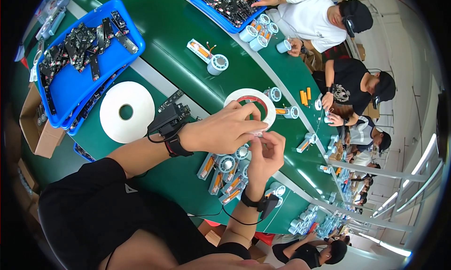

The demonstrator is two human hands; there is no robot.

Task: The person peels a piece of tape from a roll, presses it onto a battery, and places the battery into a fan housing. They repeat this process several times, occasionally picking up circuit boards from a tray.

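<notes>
My left hand (220, 129) is closed, its fingertips pinched around a small whitish piece (256, 133), mostly hidden. Thumb and forefinger of my right hand (264, 156) meet at the same spot, also closed. Just beyond the fingers lies a white tape roll (269, 111) with a red inner ring, partly covered by my left hand. Under my hands, several light-blue round housings (226, 164) with orange cells in their handles lie bunched together. A small black circuit board (171, 101) lies past my left wrist, which wears a black device.
Left of my hands is a big white roll (109, 111). Beyond it, a blue tray (134, 28) holds black circuit boards, near a cardboard box (49, 141). One housing (218, 65) lies on the green belt (169, 33). Co-workers (314, 19) sit across it.
</notes>
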